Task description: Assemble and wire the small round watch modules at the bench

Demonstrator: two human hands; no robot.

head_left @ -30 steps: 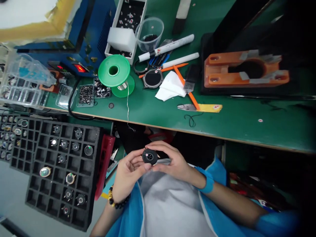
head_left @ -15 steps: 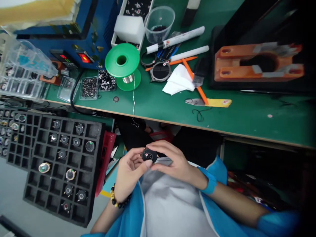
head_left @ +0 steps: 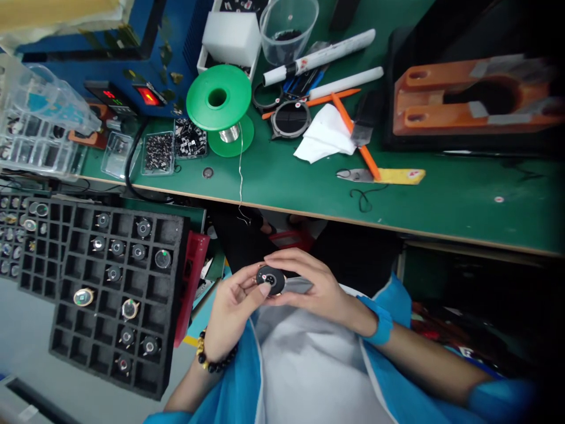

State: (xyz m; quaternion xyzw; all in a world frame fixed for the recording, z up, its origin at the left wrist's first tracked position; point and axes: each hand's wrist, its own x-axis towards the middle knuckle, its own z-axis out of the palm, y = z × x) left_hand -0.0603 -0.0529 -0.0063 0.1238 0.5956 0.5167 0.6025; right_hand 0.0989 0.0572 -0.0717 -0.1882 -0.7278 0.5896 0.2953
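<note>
A round black watch body (head_left: 273, 279) with a small pale sticker is held between both hands above my lap. My left hand (head_left: 233, 309) grips its left and lower side, the thumb lying on the black face. My right hand (head_left: 313, 288) holds its right side, fingers along the top edge and thumb below. To the left stands a black foam tray (head_left: 108, 325), with several watch bodies in its square compartments.
On the green bench (head_left: 291, 188) are a green solder spool (head_left: 218, 97), a watch case (head_left: 291, 119), white cloth (head_left: 324, 135), orange tweezers (head_left: 344, 112), a yellow-handled tool (head_left: 401, 176) and an orange fixture (head_left: 463, 121). A red bin (head_left: 190, 282) stands beside the foam tray.
The head view has shifted slightly, so the bench items sit a little higher. Both hands still hold the watch body, whose black face shows a little more fully.
</note>
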